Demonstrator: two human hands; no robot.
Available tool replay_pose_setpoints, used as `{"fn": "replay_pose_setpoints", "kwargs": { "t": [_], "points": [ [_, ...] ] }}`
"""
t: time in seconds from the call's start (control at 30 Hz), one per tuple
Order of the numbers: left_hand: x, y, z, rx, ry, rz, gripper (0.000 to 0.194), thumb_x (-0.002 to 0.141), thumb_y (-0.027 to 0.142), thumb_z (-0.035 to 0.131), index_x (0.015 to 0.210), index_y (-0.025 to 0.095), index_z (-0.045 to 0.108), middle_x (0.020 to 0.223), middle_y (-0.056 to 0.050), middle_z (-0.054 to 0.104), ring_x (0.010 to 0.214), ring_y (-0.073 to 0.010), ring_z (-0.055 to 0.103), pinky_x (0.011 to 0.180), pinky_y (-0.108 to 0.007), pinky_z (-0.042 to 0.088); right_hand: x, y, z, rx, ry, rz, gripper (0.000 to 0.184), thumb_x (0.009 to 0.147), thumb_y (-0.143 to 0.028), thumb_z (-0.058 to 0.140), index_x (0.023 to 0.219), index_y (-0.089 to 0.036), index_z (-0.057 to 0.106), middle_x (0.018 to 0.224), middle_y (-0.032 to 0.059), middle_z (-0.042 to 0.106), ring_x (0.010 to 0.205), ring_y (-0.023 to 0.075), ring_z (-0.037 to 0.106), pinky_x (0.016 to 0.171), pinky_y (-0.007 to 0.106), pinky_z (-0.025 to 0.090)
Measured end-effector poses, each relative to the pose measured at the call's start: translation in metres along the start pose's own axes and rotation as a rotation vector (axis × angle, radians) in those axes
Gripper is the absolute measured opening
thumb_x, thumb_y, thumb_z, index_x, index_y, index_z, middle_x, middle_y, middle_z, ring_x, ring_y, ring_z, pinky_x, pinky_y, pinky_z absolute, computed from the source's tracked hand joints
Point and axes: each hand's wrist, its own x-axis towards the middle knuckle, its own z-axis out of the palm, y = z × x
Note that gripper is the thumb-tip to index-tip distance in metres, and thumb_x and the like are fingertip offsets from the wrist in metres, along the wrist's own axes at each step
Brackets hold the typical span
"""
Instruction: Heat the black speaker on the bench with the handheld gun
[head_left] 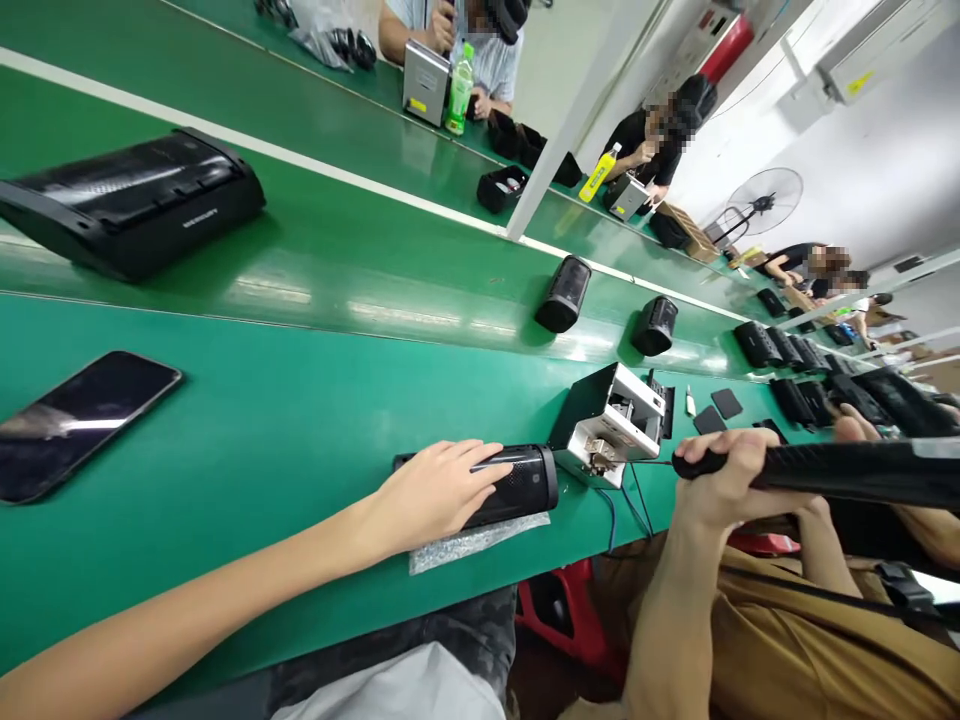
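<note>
Figure: Left grip laid on a black speaker at the green counter

In the head view, my left grip (442, 490) rests palm down across the top of a black speaker (529, 482), fingers extended and slightly spread over its casing, not pinching it. I cannot tell the state of my right grip, as it is out of view. The speaker lies on its side on the green counter (300, 400), and a strip of bubble wrap (480, 545) shows along its near edge. Just beside its right end stands a black-and-white box (607, 425), tilted in view, its front open on metal parts; blue cables (611, 520) run below it. To the left lies a phone (82, 425), with a large speaker (150, 195) beyond it. Two small speakers (564, 293) stand past the box. At right, a co-worker's hand (724, 480) grasps a long black object (840, 472), well apart from my grip
</note>
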Motion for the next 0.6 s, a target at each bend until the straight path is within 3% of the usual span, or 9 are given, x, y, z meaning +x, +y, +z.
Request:
{"fn": "replay_pose_setpoints", "kwargs": {
  "t": [0.1,0.2,0.37,0.47,0.53,0.6],
  "points": [
    [0.001,0.000,-0.001,0.012,0.000,0.012,0.036,0.109,0.025,0.050,0.142,0.025,0.064,0.148,-0.011,0.069,0.125,-0.0297,0.072,0.096,-0.045,0.062,-0.005,0.014,0.002,0.008,-0.019,0.013,0.022,0.085,-0.030,0.070,0.089,-0.023,0.049,0.061,-0.0126,0.050,0.036,0.0090,0.047,0.038,0.023,0.046],
    [0.001,-0.001,-0.001,0.020,-0.003,0.016,0.036,0.110,0.026,0.049,0.142,0.025,0.064,0.148,-0.010,0.069,0.124,-0.0288,0.072,0.096,-0.044,0.061,-0.011,0.015,0.002,0.022,-0.041,0.050,0.025,0.085,-0.029,0.070,0.099,-0.025,0.050,0.061,-0.0141,0.051,0.036,0.0098,0.045,0.037,0.023,0.045],
    [0.001,0.000,0.000,-0.024,-0.009,-0.014,0.034,0.110,0.028,0.051,0.141,0.026,0.065,0.148,-0.008,0.068,0.124,-0.0277,0.072,0.094,-0.040,0.060,-0.035,-0.024,-0.007,0.056,-0.193,0.224,0.031,0.085,-0.032,0.066,0.065,-0.021,0.045,0.048,-0.0102,0.038,0.033,0.0088,0.040,0.035,0.022,0.041],
    [0.003,-0.001,-0.001,-0.056,-0.043,-0.019,0.035,0.110,0.030,0.051,0.142,0.027,0.065,0.151,-0.008,0.066,0.125,-0.0279,0.072,0.095,-0.040,0.060,-0.054,-0.044,-0.042,0.112,-0.253,0.249,0.041,0.086,-0.046,0.064,0.057,-0.022,0.047,0.048,-0.0076,0.030,0.030,0.0092,0.032,0.032,0.026,0.034],
    [0.005,-0.002,-0.002,-0.078,-0.065,-0.023,0.036,0.111,0.031,0.051,0.144,0.028,0.064,0.152,-0.007,0.066,0.123,-0.0273,0.072,0.094,-0.039,0.060,-0.059,-0.041,-0.077,-0.074,-0.291,0.302,0.052,0.085,-0.070,0.069,0.061,-0.026,0.056,0.053,-0.0024,0.039,0.036,0.0118,0.042,0.037,0.032,0.041],
    [0.006,-0.004,-0.002,-0.117,-0.066,-0.037,0.037,0.111,0.034,0.050,0.146,0.031,0.062,0.151,-0.005,0.066,0.120,-0.0257,0.073,0.092,-0.037,0.059,-0.052,-0.022,-0.109,-0.309,-0.372,0.394,0.059,0.081,-0.085,0.070,0.066,-0.029,0.065,0.058,0.0074,0.050,0.050,0.0158,0.057,0.046,0.038,0.048]
  ]
}}
